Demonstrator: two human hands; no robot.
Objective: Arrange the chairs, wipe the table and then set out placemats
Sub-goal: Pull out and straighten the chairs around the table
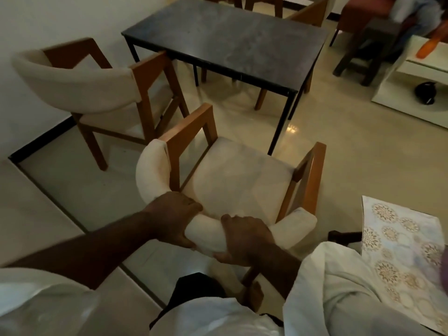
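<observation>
1. The left hand and the right hand both grip the padded curved back of the near chair. They are close beside each other, with fingers curled over its top and thumbs on the outer side. The left arm reaches almost straight and the right arm is bent.
2. A patterned placemat is at the right, just beside the right sleeve. I cannot tell what carries it.
3. The near chair stands on the floor and faces the table. It is before the tabletop's near right corner, apart from it.
4. A second chair stands to the left at the tabletop's near left corner, with its armrest just beside the edge.
5. More chairs stand at the tabletop's far and right edges, partly hidden by it.
6. A dark stool is farther right.
</observation>
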